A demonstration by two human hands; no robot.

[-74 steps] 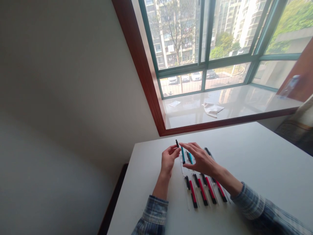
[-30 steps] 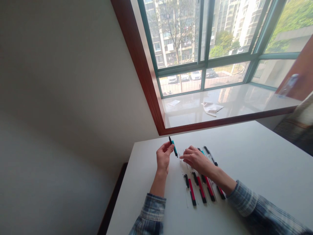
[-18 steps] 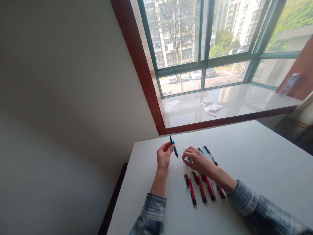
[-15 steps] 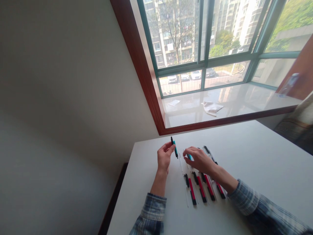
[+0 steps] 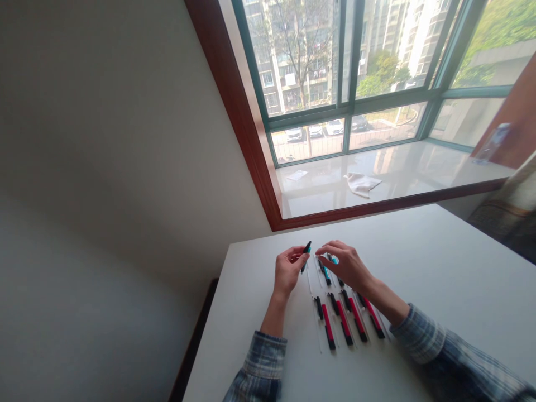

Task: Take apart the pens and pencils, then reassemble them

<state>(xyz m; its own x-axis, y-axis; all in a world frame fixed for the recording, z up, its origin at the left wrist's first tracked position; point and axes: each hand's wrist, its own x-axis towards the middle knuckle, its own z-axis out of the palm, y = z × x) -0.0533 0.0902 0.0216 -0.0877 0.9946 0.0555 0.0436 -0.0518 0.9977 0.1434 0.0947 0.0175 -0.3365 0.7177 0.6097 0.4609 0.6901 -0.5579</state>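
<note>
pinching teal-and-black pen pcs (image 5: pixel 309 250) in l. hand (image 5: pixel 287 272); r. hand (image 5: pixel 347 265) half-curled, hold unclear; red pens (image 5: pixel 328 325) in pcs, prob. undone.

I count two hands (image 5: pixel 288 272) over one table (image 5: pixel 251 279). Toward its far edge: two visible teal barrels (image 5: pixel 325 272), a third held. Farther from that edge: four red barrels (image 5: pixel 354 314). Sill (image 5: pixel 322 195): one cloth (image 5: pixel 360 184).

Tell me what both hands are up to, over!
Left hand: grip closed on black-and-teal pen parts. Right hand: partly blocking view of teal barrels; can't tell if holding anything. Red barrels: lined up.
</note>
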